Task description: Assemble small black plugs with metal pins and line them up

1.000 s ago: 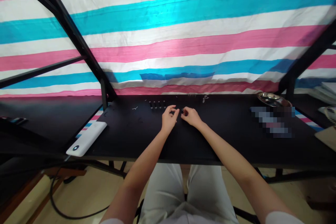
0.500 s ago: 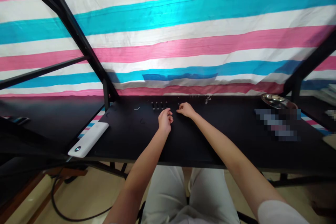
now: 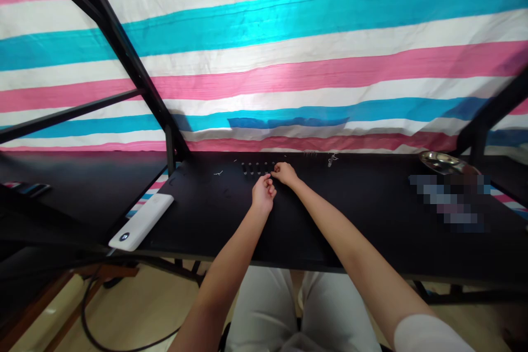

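A row of several small dark upright pieces [image 3: 256, 168] stands near the far edge of the black table [image 3: 363, 214]. My right hand [image 3: 284, 174] is at the right end of that row, fingers pinched together on a small dark piece I cannot make out clearly. My left hand [image 3: 264, 194] rests just in front of the row with its fingers curled in; whether it holds anything is hidden. The two hands nearly touch.
A white power bank [image 3: 141, 222] lies at the table's left front edge. A metal dish [image 3: 445, 163] sits at the far right beside a blurred patch. Small bits [image 3: 331, 159] lie near the back edge. Black frame bars [image 3: 124, 55] rise at left, a striped tarp behind.
My right hand has moved away from me and leftward to the right end of the row. My left hand has closed its fingers and drawn in below the row.
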`<state>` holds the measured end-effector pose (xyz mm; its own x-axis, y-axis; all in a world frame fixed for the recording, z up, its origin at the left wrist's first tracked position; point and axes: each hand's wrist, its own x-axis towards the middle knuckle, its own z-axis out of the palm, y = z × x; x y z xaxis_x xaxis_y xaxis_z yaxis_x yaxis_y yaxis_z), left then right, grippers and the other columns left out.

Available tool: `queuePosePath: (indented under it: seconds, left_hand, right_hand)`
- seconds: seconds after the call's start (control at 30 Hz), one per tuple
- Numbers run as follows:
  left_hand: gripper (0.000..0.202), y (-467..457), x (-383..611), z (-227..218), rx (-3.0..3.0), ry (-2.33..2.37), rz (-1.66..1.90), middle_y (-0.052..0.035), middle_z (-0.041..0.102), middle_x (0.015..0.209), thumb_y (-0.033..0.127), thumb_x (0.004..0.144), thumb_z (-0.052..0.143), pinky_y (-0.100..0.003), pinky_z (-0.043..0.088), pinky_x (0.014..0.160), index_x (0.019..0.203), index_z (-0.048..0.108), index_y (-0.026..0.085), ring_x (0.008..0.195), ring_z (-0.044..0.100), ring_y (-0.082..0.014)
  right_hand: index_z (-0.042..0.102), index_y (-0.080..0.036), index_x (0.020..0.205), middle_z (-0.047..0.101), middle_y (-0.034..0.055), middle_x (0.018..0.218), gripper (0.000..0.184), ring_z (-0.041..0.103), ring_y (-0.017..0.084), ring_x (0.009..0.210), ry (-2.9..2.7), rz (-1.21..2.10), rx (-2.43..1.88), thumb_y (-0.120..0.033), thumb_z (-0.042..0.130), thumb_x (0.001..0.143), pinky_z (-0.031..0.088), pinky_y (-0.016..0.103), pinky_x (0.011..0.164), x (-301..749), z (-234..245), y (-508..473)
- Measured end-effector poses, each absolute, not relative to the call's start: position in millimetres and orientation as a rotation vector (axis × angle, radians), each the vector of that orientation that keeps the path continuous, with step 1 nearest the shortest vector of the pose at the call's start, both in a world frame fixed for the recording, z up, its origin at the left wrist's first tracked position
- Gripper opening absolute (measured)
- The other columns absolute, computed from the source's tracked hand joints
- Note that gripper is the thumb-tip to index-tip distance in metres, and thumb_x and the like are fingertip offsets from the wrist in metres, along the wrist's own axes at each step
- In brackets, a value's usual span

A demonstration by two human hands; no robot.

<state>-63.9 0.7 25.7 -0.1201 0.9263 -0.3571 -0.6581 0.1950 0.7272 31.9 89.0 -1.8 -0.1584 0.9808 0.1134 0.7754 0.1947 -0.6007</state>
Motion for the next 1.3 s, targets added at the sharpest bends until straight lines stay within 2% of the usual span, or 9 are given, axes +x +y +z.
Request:
queuePosePath:
  seconds: [0.23,0.4,0.97,1.3]
  left_hand:
    - [0.010,0,-64,28,0.334,0.930,1.399,0.0070,0.038,0.052,0.024,0.070,0.053,-0.020,0.015,0.037,0.075,0.050,0.015,0.035,0.024,-0.0022]
    - [0.012,0,-65,29,0.383,0.953,1.381,0.0076,0.036,0.052,0.027,0.070,0.054,-0.020,0.016,0.037,0.072,0.049,0.016,0.035,0.024,-0.0022]
    - [0.010,-1,-64,30,0.357,0.945,1.392,0.0076,0.035,0.050,0.024,0.068,0.054,-0.020,0.015,0.037,0.073,0.050,0.015,0.035,0.024,-0.0026]
    - [0.007,-2,-64,31,0.317,0.902,1.395,0.0074,0.037,0.049,0.018,0.070,0.049,-0.019,0.014,0.037,0.075,0.051,0.014,0.033,0.025,-0.0028]
  right_hand:
    - [0.062,-0.020,0.078,0.066,0.0035,0.082,0.013,0.060,0.016,0.076,-2.005,0.555,-1.696,-0.031,0.061,0.070,0.039,0.024,0.063,29,1,88]
    - [0.062,-0.020,0.079,0.066,0.0043,0.084,0.013,0.061,0.017,0.077,-2.033,0.551,-1.710,-0.030,0.062,0.070,0.039,0.024,0.061,29,4,88]
    - [0.062,-0.020,0.082,0.065,0.0034,0.083,0.017,0.058,0.015,0.073,-2.057,0.580,-1.665,-0.030,0.063,0.068,0.038,0.022,0.060,32,3,90]
    - [0.058,-0.014,0.103,0.060,0.0024,0.075,0.034,0.053,0.015,0.073,-2.033,0.368,-1.460,-0.025,0.056,0.072,0.039,0.026,0.069,47,-13,66]
